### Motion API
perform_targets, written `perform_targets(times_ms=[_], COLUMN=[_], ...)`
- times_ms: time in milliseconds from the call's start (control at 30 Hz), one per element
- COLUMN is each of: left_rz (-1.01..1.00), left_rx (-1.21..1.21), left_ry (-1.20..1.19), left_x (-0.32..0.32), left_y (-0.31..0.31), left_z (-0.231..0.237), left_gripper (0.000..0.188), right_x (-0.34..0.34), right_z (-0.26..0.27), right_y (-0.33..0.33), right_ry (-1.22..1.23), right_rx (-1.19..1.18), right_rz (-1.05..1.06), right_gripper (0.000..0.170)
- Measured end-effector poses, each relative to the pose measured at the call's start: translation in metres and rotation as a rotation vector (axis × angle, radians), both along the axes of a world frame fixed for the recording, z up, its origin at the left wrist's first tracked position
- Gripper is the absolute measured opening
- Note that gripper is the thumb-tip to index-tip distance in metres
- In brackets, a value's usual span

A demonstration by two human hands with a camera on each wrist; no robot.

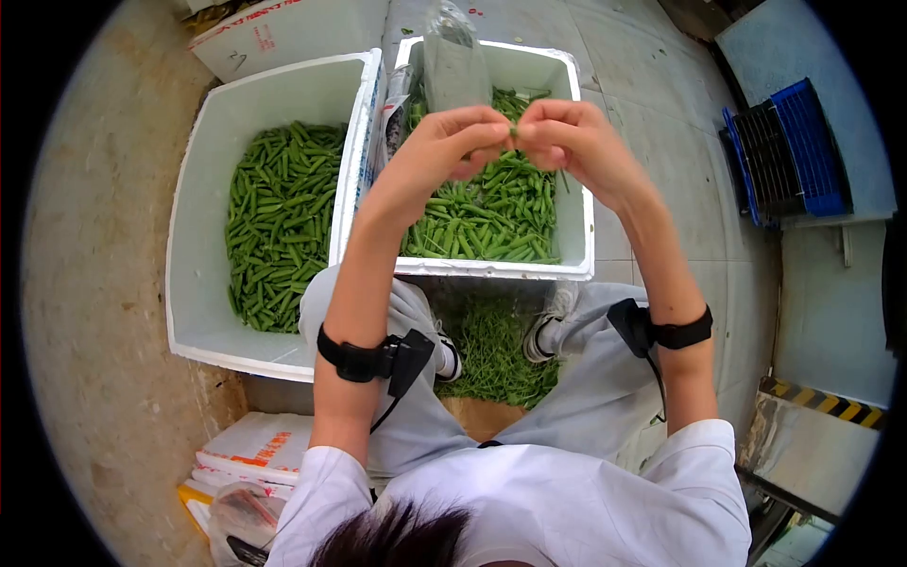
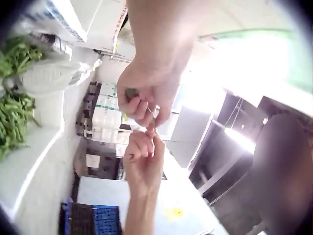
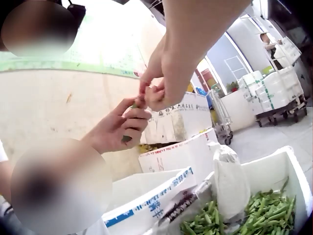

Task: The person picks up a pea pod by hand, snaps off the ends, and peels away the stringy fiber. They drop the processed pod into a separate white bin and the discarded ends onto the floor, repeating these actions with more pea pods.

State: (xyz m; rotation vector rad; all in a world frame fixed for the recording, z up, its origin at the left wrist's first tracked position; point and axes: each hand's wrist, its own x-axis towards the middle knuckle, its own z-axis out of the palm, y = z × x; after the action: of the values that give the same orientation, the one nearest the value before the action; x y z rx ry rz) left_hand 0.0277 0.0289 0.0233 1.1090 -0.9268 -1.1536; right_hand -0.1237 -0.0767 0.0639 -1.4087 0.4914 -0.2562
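Raised over the right foam box, both hands meet fingertip to fingertip. My left hand (image 1: 449,142) pinches a small green pea pod (image 1: 513,132) between thumb and fingers. Another bit of green pod (image 3: 126,139) shows in the left palm, under its curled fingers. From the other side, my right hand (image 1: 581,146) pinches the end of the same pod, and a thin green strand hangs below its fingers. Beneath them, loose pea pods (image 1: 482,222) cover the bottom of the right foam box (image 1: 496,270). The left foam box (image 1: 194,274) holds a large heap of pods (image 1: 283,227).
A clear plastic bag (image 1: 455,71) stands in the right box. Between the person's feet lies a pile of green trimmings (image 1: 501,354). Blue and black crates (image 1: 789,151) sit at the right; a flat white foam box (image 1: 255,449) lies at the lower left.
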Motion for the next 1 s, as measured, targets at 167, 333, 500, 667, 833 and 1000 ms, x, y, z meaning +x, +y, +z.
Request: perform_targets(times_ms=[167, 333, 500, 667, 833, 1000], left_rz=[-0.392, -0.483, -0.558, -0.538, -0.66, -0.45], left_rx=[-0.119, -0.141, -0.155, -0.167, -0.423, -0.504], left_ry=[0.334, 0.297, 0.388, 0.451, 0.585, 0.879], left_x=[-0.003, -0.003, 0.0, 0.002, 0.002, 0.01], left_y=[0.013, 0.014, 0.016, 0.019, 0.023, 0.025], left_z=[0.009, 0.012, 0.015, 0.015, 0.008, 0.013], left_gripper=[0.014, 0.014, 0.013, 0.015, 0.019, 0.019], right_x=[-0.011, -0.017, -0.016, -0.011, -0.003, 0.005], right_z=[0.016, 0.014, 0.013, 0.011, 0.021, 0.063], right_y=[0.023, 0.03, 0.038, 0.044, 0.041, 0.039], right_ry=[-0.145, -0.161, -0.233, -0.279, -0.56, -0.647], right_rx=[0.306, 0.393, 0.543, 0.592, 1.115, 0.703], right_rz=[0.13, 0.121, 0.137, 0.121, 0.18, 0.124], right_gripper=[0.01, 0.01, 0.011, 0.01, 0.015, 0.015])
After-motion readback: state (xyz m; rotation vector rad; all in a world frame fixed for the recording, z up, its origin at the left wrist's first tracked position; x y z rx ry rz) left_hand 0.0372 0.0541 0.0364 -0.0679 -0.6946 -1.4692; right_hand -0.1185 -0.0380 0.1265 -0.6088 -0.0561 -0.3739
